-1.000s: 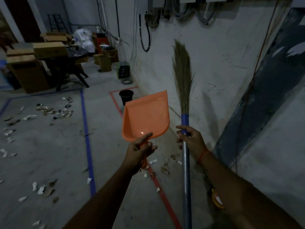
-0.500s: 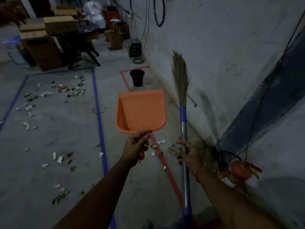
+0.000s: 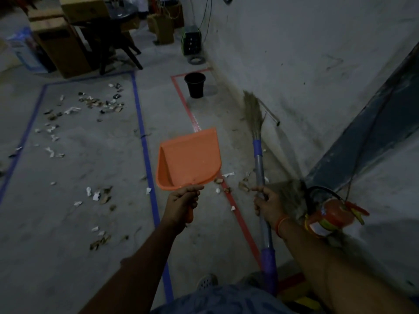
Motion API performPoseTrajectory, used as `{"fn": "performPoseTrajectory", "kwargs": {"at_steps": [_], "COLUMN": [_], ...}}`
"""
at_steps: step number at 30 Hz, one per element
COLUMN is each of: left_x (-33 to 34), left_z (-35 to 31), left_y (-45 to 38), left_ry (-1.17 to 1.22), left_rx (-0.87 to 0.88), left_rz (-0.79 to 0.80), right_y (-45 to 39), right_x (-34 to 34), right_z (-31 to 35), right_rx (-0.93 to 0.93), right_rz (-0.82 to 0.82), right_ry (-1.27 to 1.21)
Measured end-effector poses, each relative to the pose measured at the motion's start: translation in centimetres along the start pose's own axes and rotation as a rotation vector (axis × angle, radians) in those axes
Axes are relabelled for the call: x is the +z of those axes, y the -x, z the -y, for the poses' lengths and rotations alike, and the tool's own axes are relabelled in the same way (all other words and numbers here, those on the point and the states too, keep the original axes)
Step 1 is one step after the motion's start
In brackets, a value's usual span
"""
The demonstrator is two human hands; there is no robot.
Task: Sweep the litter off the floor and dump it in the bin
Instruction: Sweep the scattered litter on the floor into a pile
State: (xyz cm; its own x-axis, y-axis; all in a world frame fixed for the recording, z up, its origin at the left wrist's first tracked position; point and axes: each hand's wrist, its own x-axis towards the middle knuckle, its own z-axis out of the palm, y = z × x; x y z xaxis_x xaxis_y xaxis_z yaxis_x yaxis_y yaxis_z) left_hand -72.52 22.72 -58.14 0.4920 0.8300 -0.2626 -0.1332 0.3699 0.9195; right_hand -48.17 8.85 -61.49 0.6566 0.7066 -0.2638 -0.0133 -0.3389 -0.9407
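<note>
My left hand (image 3: 182, 203) grips the handle of an orange dustpan (image 3: 189, 158), held above the floor with its mouth pointing away. My right hand (image 3: 268, 203) holds the metal shaft of a grass broom (image 3: 254, 114), whose bristles point forward toward the wall's foot. A black bin (image 3: 195, 83) stands farther ahead inside red tape lines. Paper and leaf litter (image 3: 99, 105) lies scattered inside the blue taped rectangle at the left. A smaller patch of litter (image 3: 229, 182) lies on the red tape just ahead of my hands.
A white wall (image 3: 306, 53) runs along the right. A red and yellow fire extinguisher (image 3: 328, 217) lies by it next to my right wrist. Cardboard boxes (image 3: 59, 37) and a dark table (image 3: 113, 26) stand at the back left. A floor drain (image 3: 207, 282) is near my feet.
The view has tilted down toward the floor. The broom has dropped from upright to pointing forward and low, and my right hand has slid down its shaft. The dustpan has lowered too.
</note>
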Motion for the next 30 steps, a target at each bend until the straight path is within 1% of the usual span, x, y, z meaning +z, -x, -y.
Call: {"fn": "performPoseTrajectory", "kwargs": {"at_steps": [7, 12, 15, 19, 22, 25, 29, 30], "left_x": [-0.2, 0.0, -0.4, -0.3, -0.1, -0.2, -0.5, -0.6], "left_z": [0.9, 1.3, 2.0, 2.1, 1.6, 1.4, 1.7, 1.8], "left_y": [1.2, 1.7, 2.1, 3.3, 4.0, 4.2, 4.2, 4.1], "left_ry": [0.015, -0.049, -0.092, -0.095, -0.122, -0.136, -0.148, -0.153], "left_rx": [-0.04, 0.005, 0.03, 0.025, 0.04, 0.035, 0.049, 0.047], "left_rz": [-0.032, -0.06, -0.03, -0.018, -0.033, -0.058, -0.097, -0.106], "right_y": [0.7, 1.9, 3.6, 7.3, 9.1, 8.6, 5.8, 5.3], "right_x": [0.1, 0.7, 0.9, 0.4, -0.4, -0.8, -1.3, -1.5], "right_z": [-0.5, -0.8, 0.3, 0.7, -0.3, -1.0, -0.5, -0.4], "right_rx": [0.122, 0.153, 0.155, 0.14, 0.201, 0.274, 0.274, 0.277], "right_rz": [0.022, 0.022, 0.016, 0.08, 0.136, 0.159, 0.121, 0.134], "right_ry": [-0.068, -0.104, -0.171, -0.254, -0.3, -0.268, -0.262, -0.27]}}
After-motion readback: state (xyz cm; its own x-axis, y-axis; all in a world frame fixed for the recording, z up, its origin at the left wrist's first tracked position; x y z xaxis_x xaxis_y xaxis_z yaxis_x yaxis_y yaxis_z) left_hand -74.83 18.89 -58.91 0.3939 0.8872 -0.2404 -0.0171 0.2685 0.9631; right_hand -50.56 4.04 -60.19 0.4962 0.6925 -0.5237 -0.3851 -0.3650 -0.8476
